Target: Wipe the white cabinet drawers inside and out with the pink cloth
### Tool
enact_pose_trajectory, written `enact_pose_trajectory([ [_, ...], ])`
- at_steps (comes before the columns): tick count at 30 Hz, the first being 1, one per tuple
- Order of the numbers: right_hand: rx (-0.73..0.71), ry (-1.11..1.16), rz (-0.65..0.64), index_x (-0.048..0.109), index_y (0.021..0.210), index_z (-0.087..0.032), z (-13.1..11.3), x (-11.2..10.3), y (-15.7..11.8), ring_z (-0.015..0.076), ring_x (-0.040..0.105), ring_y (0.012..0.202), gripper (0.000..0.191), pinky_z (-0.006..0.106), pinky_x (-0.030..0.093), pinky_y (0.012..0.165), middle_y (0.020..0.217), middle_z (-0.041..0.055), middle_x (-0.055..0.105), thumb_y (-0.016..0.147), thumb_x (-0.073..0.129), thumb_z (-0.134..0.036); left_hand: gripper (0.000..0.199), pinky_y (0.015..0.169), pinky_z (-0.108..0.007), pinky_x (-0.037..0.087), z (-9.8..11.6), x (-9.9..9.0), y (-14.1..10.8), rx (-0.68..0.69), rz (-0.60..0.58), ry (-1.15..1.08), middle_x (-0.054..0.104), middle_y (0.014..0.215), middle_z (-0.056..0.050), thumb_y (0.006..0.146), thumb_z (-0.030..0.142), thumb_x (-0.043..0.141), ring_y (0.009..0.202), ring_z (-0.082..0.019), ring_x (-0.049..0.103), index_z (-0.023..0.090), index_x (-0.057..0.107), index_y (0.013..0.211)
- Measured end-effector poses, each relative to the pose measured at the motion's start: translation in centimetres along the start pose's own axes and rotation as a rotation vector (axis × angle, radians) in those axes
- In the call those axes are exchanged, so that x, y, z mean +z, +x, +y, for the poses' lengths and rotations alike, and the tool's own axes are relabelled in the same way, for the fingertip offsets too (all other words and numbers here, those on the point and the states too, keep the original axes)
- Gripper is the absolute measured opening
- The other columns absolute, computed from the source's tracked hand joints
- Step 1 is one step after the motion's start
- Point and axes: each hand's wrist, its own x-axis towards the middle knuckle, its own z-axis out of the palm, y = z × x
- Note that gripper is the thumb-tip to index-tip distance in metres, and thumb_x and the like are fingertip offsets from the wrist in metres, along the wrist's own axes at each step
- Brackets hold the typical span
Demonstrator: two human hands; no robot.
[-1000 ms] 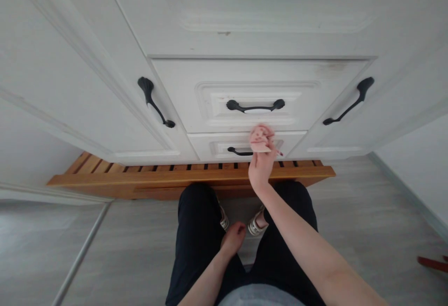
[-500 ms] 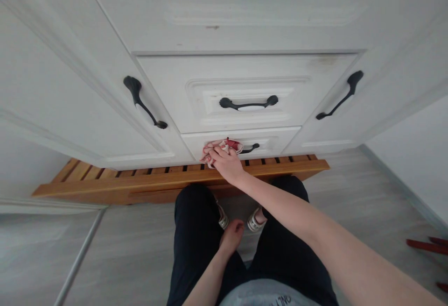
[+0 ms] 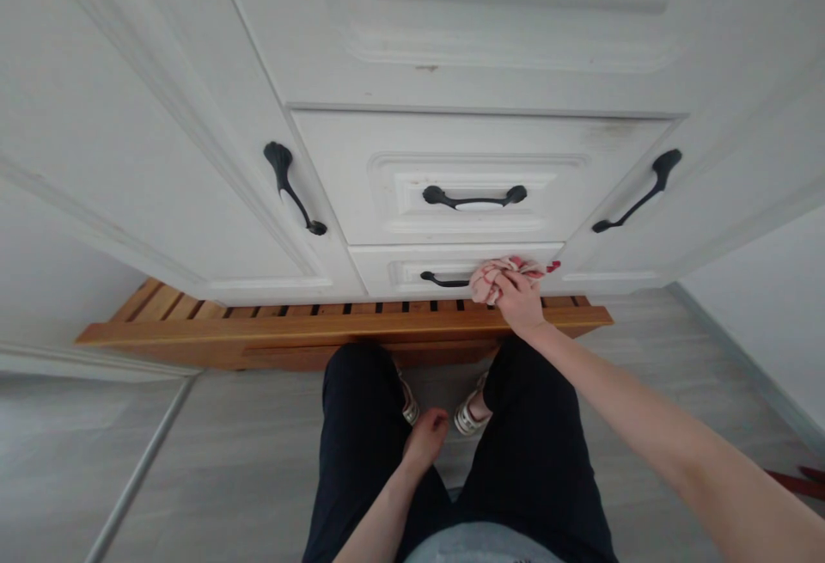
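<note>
My right hand (image 3: 521,305) is closed on a crumpled pink-and-white cloth (image 3: 491,279) with red marks. It presses the cloth against the right part of the lower drawer (image 3: 380,271), beside that drawer's dark handle (image 3: 444,279). The handle's right end is hidden behind the cloth. Above is the upper drawer (image 3: 348,176) with its own dark handle (image 3: 473,199). My left hand (image 3: 427,438) rests by the inner side of my left leg, its fingers curled in, and nothing shows in it.
White cabinet doors flank the drawers, with a left door handle (image 3: 293,189) and a right door handle (image 3: 638,193). A slatted wooden bench (image 3: 193,335) runs along the cabinet's foot, before my knees. A metal strip (image 3: 142,473) crosses the floor at left. Red legs (image 3: 796,483) stand at the right edge.
My right hand has moved the cloth rightwards across the lower drawer, from the left side of its handle to the right side. My left hand has stayed by my leg. The view has shifted slightly.
</note>
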Motion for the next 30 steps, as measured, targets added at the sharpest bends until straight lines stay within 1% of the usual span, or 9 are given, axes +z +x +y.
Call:
enact_pose_trajectory([
  [3,0.105,-0.002,0.132,0.071,0.113,-0.019,3.1,-0.4,-0.5,0.0264,0.057,0.110,0.027,0.041,0.040,0.096,0.109,0.0122,0.070,0.092,0.055,-0.016,0.019,0.104,-0.043,0.047,0.1,0.2,0.2,-0.010,-0.016,0.024,0.072,0.112,-0.006,0.098,0.030,0.060,0.110,-0.020,0.065,0.017,0.068,0.109],
  [7,0.328,0.049,0.376,0.060,0.130,-0.013,5.6,-0.8,-0.1,0.0292,0.050,0.121,0.039,0.047,0.039,0.108,0.122,0.0190,0.060,0.094,0.052,-0.025,0.021,0.104,-0.043,0.046,0.1,0.5,0.5,-0.040,-0.046,0.067,0.071,0.115,-0.007,0.097,0.030,0.061,0.112,-0.021,0.064,0.016,0.068,0.111],
  [10,0.569,0.272,0.246,0.059,0.130,-0.011,5.6,-0.1,-0.4,0.0320,0.042,0.128,0.042,0.052,0.034,0.115,0.130,0.0219,0.053,0.092,0.050,-0.028,0.021,0.105,-0.043,0.046,0.1,0.6,0.8,-0.049,-0.068,0.093,0.070,0.118,-0.007,0.097,0.029,0.061,0.114,-0.021,0.064,0.016,0.067,0.113],
  [13,0.711,0.483,0.066,0.065,0.120,-0.012,3.5,1.2,-2.3,0.0336,0.041,0.128,0.036,0.056,0.030,0.116,0.129,0.0224,0.054,0.090,0.048,-0.022,0.020,0.105,-0.042,0.046,0.1,0.6,0.8,-0.053,-0.072,0.106,0.070,0.117,-0.007,0.097,0.028,0.060,0.113,-0.021,0.064,0.016,0.067,0.112],
  [17,0.682,0.714,-0.097,0.071,0.089,-0.017,-0.8,2.6,-4.7,0.0334,0.048,0.120,0.021,0.058,0.030,0.115,0.120,0.0195,0.065,0.081,0.051,-0.013,0.018,0.103,-0.040,0.047,0.0,0.5,0.3,-0.045,-0.041,0.093,0.072,0.112,-0.006,0.095,0.024,0.059,0.109,-0.020,0.065,0.016,0.067,0.108],
  [20,0.645,0.948,-0.190,0.069,0.075,-0.019,-3.2,2.4,-4.7,0.0285,0.054,0.118,0.015,0.051,0.034,0.115,0.120,0.0125,0.069,0.075,0.056,-0.011,0.018,0.101,-0.038,0.049,0.3,0.5,-0.2,-0.017,0.001,0.063,0.073,0.107,-0.006,0.089,0.020,0.059,0.106,-0.020,0.068,0.017,0.070,0.103],
  [23,0.699,1.166,-0.213,0.071,0.083,-0.019,-4.8,0.8,-4.3,0.0245,0.063,0.107,0.014,0.045,0.046,0.105,0.109,0.0085,0.073,0.077,0.058,-0.018,0.022,0.098,-0.036,0.052,1.2,0.2,-0.4,0.036,0.106,0.022,0.073,0.102,-0.006,0.082,0.017,0.055,0.103,-0.022,0.069,0.020,0.070,0.097],
  [26,0.794,1.337,-0.205,0.072,0.097,-0.018,-6.2,-2.0,-5.7,0.0234,0.070,0.092,0.023,0.042,0.054,0.090,0.093,0.0070,0.075,0.084,0.057,-0.029,0.035,0.105,-0.041,0.050,3.1,-0.7,-0.8,0.129,0.304,-0.030,0.066,0.123,-0.012,0.083,0.018,0.049,0.114,-0.024,0.065,0.019,0.066,0.114],
  [30,1.153,1.795,-0.168,0.070,0.118,-0.025,-7.9,-5.9,-9.5,0.0248,0.071,0.107,0.037,0.042,0.053,0.098,0.118,0.0065,0.075,0.082,0.069,-0.036,0.042,0.106,-0.041,0.051,7.5,-2.8,-2.5,0.304,0.546,-0.107,0.036,0.154,-0.014,0.096,0.031,0.045,0.142,-0.026,0.043,0.023,0.052,0.137],
])
